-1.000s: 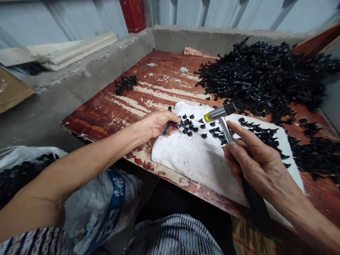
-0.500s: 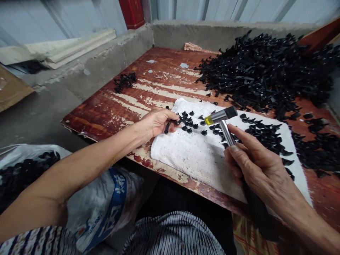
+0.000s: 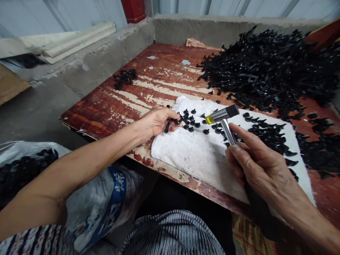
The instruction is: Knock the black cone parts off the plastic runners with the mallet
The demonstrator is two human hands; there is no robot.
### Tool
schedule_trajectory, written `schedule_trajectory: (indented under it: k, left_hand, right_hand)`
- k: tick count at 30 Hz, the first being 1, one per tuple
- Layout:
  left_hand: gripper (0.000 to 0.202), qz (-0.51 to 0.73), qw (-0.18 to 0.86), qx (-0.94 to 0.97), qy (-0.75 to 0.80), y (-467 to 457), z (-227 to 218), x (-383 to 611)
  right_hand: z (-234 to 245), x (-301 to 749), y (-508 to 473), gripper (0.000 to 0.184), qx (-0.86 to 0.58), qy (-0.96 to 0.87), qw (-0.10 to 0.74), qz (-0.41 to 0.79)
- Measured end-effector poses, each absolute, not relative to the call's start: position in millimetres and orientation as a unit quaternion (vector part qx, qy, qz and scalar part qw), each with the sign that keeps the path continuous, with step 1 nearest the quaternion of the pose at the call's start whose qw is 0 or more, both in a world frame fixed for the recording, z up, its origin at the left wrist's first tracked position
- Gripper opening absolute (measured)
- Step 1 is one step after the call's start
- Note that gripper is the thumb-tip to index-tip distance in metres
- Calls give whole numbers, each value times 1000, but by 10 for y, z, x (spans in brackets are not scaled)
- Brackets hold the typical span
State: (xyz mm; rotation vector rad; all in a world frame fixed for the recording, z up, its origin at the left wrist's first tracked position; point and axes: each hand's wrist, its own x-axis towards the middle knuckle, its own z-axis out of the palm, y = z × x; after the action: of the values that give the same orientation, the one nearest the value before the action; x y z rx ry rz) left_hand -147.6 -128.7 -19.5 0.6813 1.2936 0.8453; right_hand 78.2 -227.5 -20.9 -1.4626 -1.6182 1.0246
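Observation:
My right hand [image 3: 255, 156] is closed round the handle of a mallet [image 3: 222, 114] with a steel head, one yellow face and one black face. The mallet's head hangs over a folded white cloth [image 3: 183, 152]. At the cloth's left edge, my left hand [image 3: 164, 120] pinches a small black plastic part [image 3: 168, 124]; its exact kind I cannot make out. Just right of those fingers, several small black round pieces with stems [image 3: 197, 125] stand on the cloth. More black curved pieces [image 3: 271, 132] lie in rows on the cloth's right side, beyond the mallet.
A big heap of black parts [image 3: 265, 67] covers the table's back right. A small pile [image 3: 124, 78] sits at the far left of the worn red-brown table [image 3: 159, 76]. A low concrete wall [image 3: 103, 53] borders it. Below left is a plastic sack [image 3: 98, 198] with black parts.
The view has shifted slightly. Both hands keep nearly the same places, the left still pinching the black part and the right still holding the mallet over the cloth.

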Motion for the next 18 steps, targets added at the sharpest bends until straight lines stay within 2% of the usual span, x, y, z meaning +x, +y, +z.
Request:
schedule_trajectory:
  k: [5,13,18]
  left_hand:
    - [15,385,628,324,593,-1305,-182,-1441]
    - [18,406,567,364,617,-1385,-137,-1369]
    - [17,401,562,347,635,-1399,-105,-1337]
  right_hand:
    - [-268,803,-2258,51,-552,-673,344,352]
    - [-246,712,-2127,52,-450,-830,277,180]
    - [-196,654,-2115,52,-430,-849,268,149]
